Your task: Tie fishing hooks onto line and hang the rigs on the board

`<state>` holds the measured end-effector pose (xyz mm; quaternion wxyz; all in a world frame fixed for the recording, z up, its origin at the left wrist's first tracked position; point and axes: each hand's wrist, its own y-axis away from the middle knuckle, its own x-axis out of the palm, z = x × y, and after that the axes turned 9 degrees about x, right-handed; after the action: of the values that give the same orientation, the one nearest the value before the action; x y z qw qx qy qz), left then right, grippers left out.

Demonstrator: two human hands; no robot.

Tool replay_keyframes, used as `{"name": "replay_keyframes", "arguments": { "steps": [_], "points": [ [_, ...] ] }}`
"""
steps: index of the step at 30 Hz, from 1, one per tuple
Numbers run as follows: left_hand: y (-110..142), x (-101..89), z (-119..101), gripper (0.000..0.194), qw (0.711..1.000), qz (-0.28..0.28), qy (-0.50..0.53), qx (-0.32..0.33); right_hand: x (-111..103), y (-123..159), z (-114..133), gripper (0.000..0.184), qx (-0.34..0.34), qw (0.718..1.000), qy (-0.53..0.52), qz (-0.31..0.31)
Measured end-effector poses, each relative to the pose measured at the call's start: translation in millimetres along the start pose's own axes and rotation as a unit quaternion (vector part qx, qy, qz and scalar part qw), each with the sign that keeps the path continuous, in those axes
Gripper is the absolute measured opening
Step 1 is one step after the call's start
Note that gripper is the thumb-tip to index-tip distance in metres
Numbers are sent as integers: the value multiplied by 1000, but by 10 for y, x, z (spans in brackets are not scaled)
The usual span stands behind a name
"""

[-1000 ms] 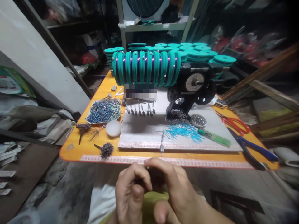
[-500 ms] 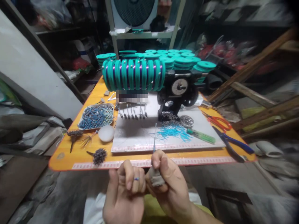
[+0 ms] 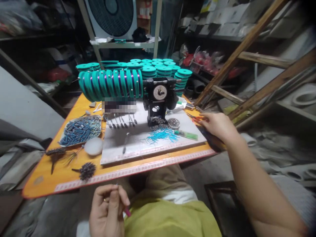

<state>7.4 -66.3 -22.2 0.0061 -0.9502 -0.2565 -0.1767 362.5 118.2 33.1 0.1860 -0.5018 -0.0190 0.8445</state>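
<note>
The left hand (image 3: 107,212) is close to the body, its fingers curled inward and the thumb (image 3: 114,199) upright against them in a pinch. Ahead and to its right, well apart, the right hand (image 3: 218,126) reaches out, back up, fingers pointing left and bent down at the tips, their grip unclear. Behind that hand, the bare right forearm (image 3: 254,179) slants back to the right.

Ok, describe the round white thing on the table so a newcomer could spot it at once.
Start at the orange table and its white board. Just left of that board, by the near side of the tray of blue pieces, sits the round white thing. Its smooth, plain surface sets it apart from the dark, knobbly clusters nearby.
</note>
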Motion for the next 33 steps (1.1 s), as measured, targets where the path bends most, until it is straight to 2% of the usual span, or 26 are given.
{"name": "replay_keyframes", "arguments": {
  "steps": [2,5,9,11,12,13,14,15,17,19,21,24,28,33],
  "points": [
    [6,-7,-25,40,1000,9,9,-18,73,-145,-187,42,-7,1000,-5,-5],
    [22,40,-98,43,995,31,37,-89,180,-209,-262,56,-27,997,-45,-50],
    [24,116,-165,48,982,41,62,-175,233,1,-50,75,-48,975,-143,-164],
    [18,132,-173,47,976,50,74,-200,232,286,153,77,-78,966,-188,-161],
    [16,137,-174,45,973,55,81,-209,230,472,268,73,-103,963,-209,-135],
    [14,141,-173,44,971,60,87,-216,231,679,384,67,-146,954,-251,-69],
    [13,144,-170,42,969,63,92,-220,238,898,497,58,-201,948,-247,-1],
    [12,147,-166,40,968,66,95,-222,253,1118,600,47,-254,942,-213,46],
    [13,147,-153,38,968,70,98,-221,317,1524,762,48,-351,923,-122,94],
    [16,133,-130,37,970,71,95,-212,423,1840,850,52,-387,905,-121,131],
    [21,106,-101,39,975,67,83,-193,542,2044,878,49,-359,909,-153,149],
    [29,63,-65,36,985,54,52,-157,665,2162,893,45,-312,923,-182,133],
    [42,53,-61,30,993,36,37,-108,683,2144,964,43,-352,914,-172,105],
    [69,75,-59,26,994,35,48,-93,660,2145,1017,42,-350,914,-181,98]
  ]
}}
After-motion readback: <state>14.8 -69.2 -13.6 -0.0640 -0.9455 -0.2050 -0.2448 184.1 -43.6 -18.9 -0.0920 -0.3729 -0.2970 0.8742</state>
